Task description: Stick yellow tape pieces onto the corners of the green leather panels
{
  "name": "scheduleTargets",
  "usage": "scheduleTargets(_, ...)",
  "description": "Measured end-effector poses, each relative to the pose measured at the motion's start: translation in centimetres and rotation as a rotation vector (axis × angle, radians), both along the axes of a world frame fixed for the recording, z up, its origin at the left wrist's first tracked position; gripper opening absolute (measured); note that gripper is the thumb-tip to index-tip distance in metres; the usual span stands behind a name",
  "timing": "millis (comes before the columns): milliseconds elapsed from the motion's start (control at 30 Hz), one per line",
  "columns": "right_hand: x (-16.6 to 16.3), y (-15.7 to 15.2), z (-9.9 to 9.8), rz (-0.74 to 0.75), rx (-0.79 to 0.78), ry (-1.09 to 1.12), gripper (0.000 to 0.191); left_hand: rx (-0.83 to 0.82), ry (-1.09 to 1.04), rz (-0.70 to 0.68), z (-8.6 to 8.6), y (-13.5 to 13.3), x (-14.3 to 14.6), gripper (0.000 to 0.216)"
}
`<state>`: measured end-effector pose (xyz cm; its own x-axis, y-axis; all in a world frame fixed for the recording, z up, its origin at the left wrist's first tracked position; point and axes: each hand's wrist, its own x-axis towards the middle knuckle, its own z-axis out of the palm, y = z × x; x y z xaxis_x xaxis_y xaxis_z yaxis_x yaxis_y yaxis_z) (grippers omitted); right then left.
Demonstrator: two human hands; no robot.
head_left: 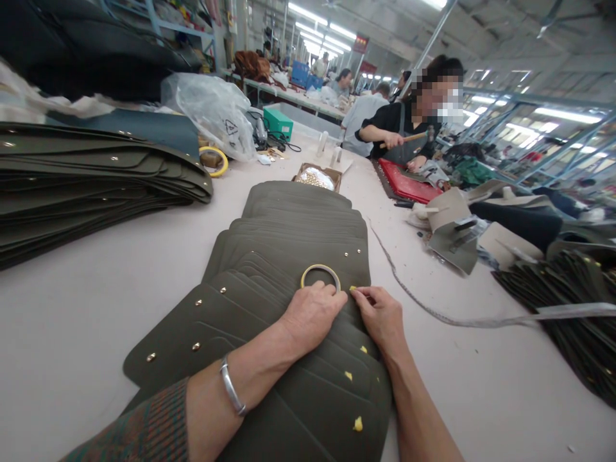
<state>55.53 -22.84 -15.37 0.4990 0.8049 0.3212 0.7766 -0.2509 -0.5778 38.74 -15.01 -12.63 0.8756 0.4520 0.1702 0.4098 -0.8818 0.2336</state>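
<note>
My left hand (315,314) is closed on a thin roll of yellow tape (321,267), which stands over the dark green panels. Close to its right, my right hand (382,314) pinches a small piece of yellow tape (353,289) between thumb and fingertips. Beneath both hands lies a fanned stack of dark olive panels (289,237) with stitched or pressed lines. Gold-coloured studs (196,346) dot the panels' left side. Several yellow tape bits (357,423) stick to the right part of the nearest panels.
A pile of olive panels (96,173) rises at left beside another yellow tape roll (214,162). A box of gold studs (317,177) stands beyond the stack. Across the table a co-worker (409,122) holds a hammer (414,136) over red material (409,181). More dark panels (568,308) lie right.
</note>
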Motion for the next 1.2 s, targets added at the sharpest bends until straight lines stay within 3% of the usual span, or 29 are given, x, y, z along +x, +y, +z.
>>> scheduleTargets(200, 0.1, 0.8, -0.1, -0.008, 0.006, 0.034, 0.025, -0.010, 0.018, 0.003, 0.3, 0.1, 0.0, 0.016)
scheduleTargets(433, 0.3, 2.5, 0.9, -0.113, -0.185, 0.264, 0.018, 0.010, -0.003, 0.018, -0.2, 0.0, 0.2, 0.015)
scheduleTargets(533, 0.7, 3.1, 0.7, -0.141, -0.191, 0.337, 0.017, 0.006, 0.004, 0.029, -0.2, 0.0, 0.1, 0.015)
scheduleTargets(767, 1.3, 0.4, 0.5, -0.027, -0.104, 0.592, 0.037, -0.029, -0.004, 0.022, 0.1, 0.0, -0.3, 0.013)
scheduleTargets(1000, 0.4, 0.3, 0.5, 0.070, -0.032, 0.171, 0.026, -0.029, -0.015, 0.008, 0.1, 0.0, -0.4, 0.013)
scheduleTargets(1200, 0.2, 1.5, 0.8, 0.075, -0.034, 0.039, 0.021, -0.015, -0.026, -0.005, 0.0, -0.1, -0.5, 0.015)
